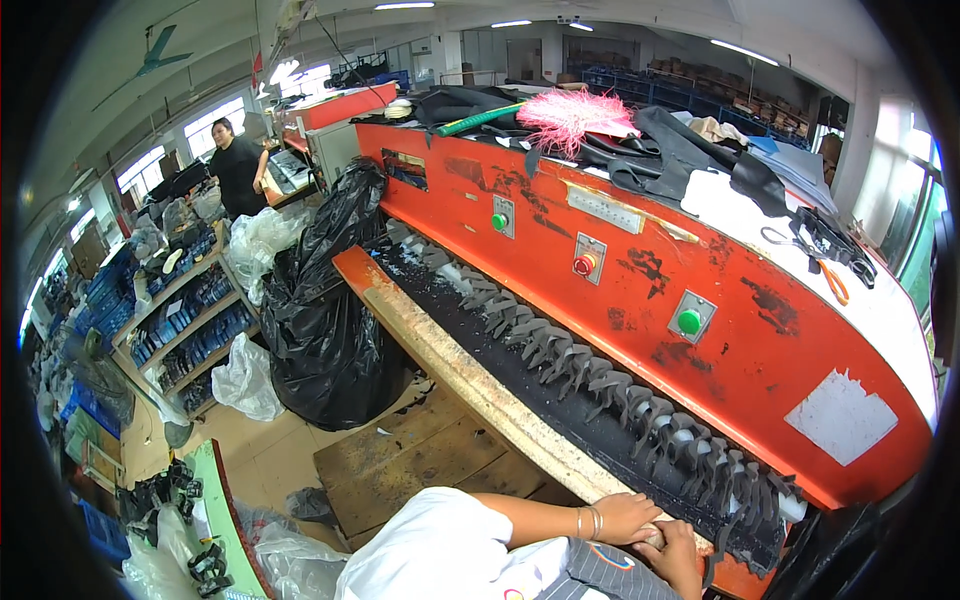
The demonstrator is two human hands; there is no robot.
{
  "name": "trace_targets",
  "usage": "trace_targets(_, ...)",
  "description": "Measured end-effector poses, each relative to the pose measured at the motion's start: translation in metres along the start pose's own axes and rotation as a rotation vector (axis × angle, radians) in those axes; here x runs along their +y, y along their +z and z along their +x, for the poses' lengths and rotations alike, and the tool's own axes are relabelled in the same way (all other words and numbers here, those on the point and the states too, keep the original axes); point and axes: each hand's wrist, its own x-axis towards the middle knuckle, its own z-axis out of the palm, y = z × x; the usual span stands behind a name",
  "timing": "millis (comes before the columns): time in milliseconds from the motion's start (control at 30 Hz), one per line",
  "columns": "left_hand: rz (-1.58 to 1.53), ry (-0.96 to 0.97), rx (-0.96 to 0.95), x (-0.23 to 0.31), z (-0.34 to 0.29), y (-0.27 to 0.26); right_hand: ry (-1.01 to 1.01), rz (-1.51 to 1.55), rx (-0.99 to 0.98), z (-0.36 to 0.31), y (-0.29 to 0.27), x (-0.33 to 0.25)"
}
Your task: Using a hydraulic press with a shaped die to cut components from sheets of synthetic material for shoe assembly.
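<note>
Both my hands meet on the worn, cream-coloured front ledge (500,420) of a red machine, toward its near right end. My left hand (630,518), with bracelets at the wrist, lies across the ledge with bent fingers. Close against it, my right hand (680,555) has its fingers curled over the same spot. What the fingers hold, if anything, is hidden. Just beyond them, a long row of dark grey strips (560,350) hangs over pale rollers above the machine's black bed (500,350).
Green buttons (689,321) and a red button (584,264) sit on the red panel (640,290). Black sheets and pink fibres (575,118) lie on top. A black plastic bag (325,310) stands left, near loaded shelves (190,320). Farther back stands another person (237,170).
</note>
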Motion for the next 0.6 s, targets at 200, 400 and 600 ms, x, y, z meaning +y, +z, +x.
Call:
trace_targets(200,0.250,-0.114,0.006,0.023,-0.004,0.029,0.063,-0.143,0.220,-0.039,0.020,0.030)
trace_targets(400,0.413,-0.235,0.098,0.035,-0.017,0.038,0.116,-0.195,0.283,-0.040,0.036,0.028)
trace_targets(600,0.405,-0.249,0.173,0.035,-0.009,0.049,0.152,-0.217,0.267,-0.045,0.033,0.036)
